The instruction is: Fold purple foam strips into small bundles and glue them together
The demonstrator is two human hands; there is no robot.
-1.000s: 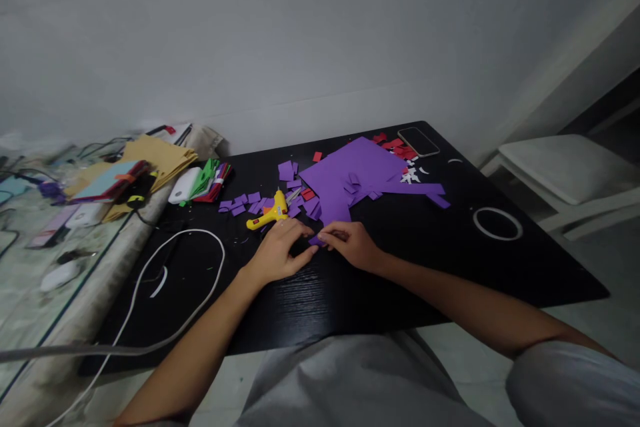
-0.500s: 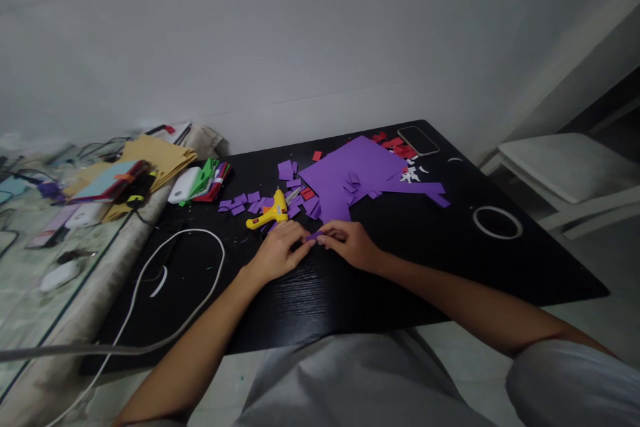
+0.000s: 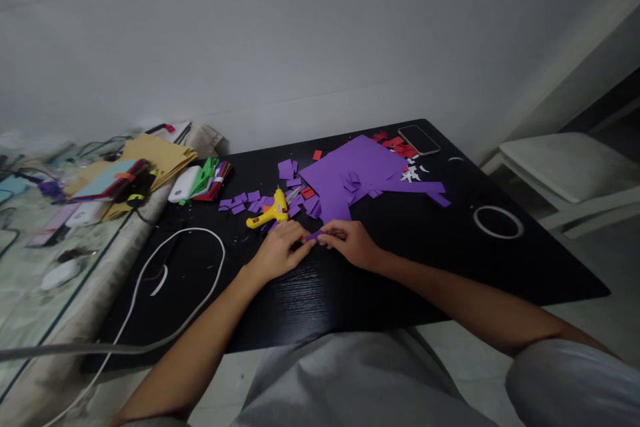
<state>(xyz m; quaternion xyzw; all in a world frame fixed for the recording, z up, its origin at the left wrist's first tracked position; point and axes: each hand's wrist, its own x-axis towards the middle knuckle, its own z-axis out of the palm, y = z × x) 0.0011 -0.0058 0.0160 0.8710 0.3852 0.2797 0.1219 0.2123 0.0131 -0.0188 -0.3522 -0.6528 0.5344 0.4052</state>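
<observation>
Far left: a glass surface [image 3: 30,320] is cluttered; tan folded sheets [image 3: 167,160], creased and matte, are heaped there beside a flat light-blue sheet [image 3: 107,181]. A smooth pale cable [image 3: 125,349] is looped over the black table [image 3: 425,247], whose surface is faintly wood-grained. Green strips [image 3: 204,177] are bundled near its back edge. Small purple squares [image 3: 240,203], thin and matte, are scattered around a yellow plastic glue gun [image 3: 270,212], laid on its side.

Centre: a small purple piece [image 3: 315,235], narrow in outline, is held just above or on the tabletop; which, cannot be told. Its left end is pinched by thumb and fingers of the left hand [image 3: 281,248], its right end likewise by the right hand [image 3: 353,243], fingers curled.

Beyond, a broad, straight-edged purple sheet [image 3: 367,163] is spread flat. Red scraps [image 3: 400,147] are strewn near a rectangular smartphone [image 3: 420,140]. Far right, a white ring [image 3: 499,237] is seen.
</observation>
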